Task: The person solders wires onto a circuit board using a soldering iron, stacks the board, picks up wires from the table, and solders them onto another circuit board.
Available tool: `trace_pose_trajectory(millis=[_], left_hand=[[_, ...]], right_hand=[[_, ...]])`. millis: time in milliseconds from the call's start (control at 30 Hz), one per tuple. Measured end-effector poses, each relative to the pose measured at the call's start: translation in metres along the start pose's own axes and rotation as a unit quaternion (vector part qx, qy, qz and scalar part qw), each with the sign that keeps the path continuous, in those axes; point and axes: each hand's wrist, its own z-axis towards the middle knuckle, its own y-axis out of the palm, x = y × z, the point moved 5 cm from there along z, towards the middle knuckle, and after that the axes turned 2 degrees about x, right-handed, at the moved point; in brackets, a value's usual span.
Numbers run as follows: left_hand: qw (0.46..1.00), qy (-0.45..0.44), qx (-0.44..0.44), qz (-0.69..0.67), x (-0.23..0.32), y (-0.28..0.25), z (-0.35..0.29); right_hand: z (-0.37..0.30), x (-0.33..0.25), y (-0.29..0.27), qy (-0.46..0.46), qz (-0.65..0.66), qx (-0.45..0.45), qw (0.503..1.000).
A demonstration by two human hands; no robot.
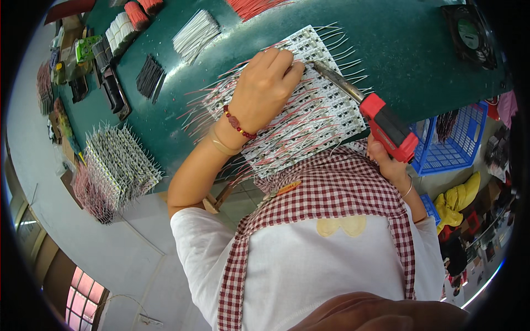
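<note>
A white circuit-board panel [342,118] lies on the green table at its near edge, with rows of small parts and many thin red and white wires sticking out. My right hand [385,161] is wrapped round the handle of a red and black soldering gun [391,128]. The gun's metal barrel slants across the panel, its tip close to my left fingertips. Over the panel's upper middle, my left hand [269,83] is closed in a pinch. Whatever sits between those fingers is hidden by the hand.
Bundles of white wires [196,36], black wires [150,78] and red wires [255,6] lie around the table [265,34]. Wired boards [122,165] are stacked at left. A black fan [469,36] is far right; a blue crate [450,146] is beside the table.
</note>
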Motion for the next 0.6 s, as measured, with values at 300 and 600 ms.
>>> trace_pose_trajectory(millis=[300,600], left_hand=[[1.0,0.0,-0.011,0.016,0.0015,-0.0001,0.0],[1.0,-0.001,-0.019,0.025,0.0048,-0.0005,0.0]], right_hand=[[-0.0018,-0.0076,-0.003,0.034,0.084,-0.014,0.996],[0.0027,-0.0021,0.0009,0.019,-0.002,0.025,1.0]])
